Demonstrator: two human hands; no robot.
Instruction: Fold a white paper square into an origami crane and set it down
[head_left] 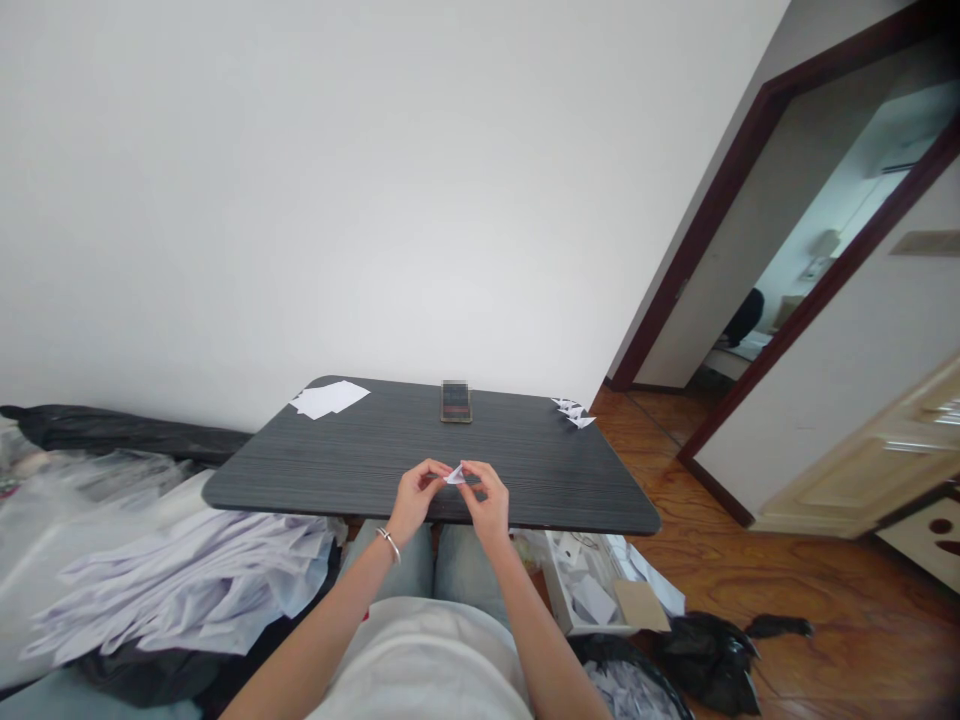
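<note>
Before you, the table carries paper sheets at far left, folded papers at far right and the phone between. A paper piece sits between your left hand and right hand; the cloth pile lies left of you, the box right

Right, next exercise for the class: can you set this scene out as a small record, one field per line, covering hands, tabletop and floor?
Left hand: pinching one side of a folded paper
Right hand: pinching its other side
Left wrist: bracelet
Table: dark top
Far left corner: white sheets
Far middle: phone
Far right corner: small folded pieces
Floor, right: black bag
</note>
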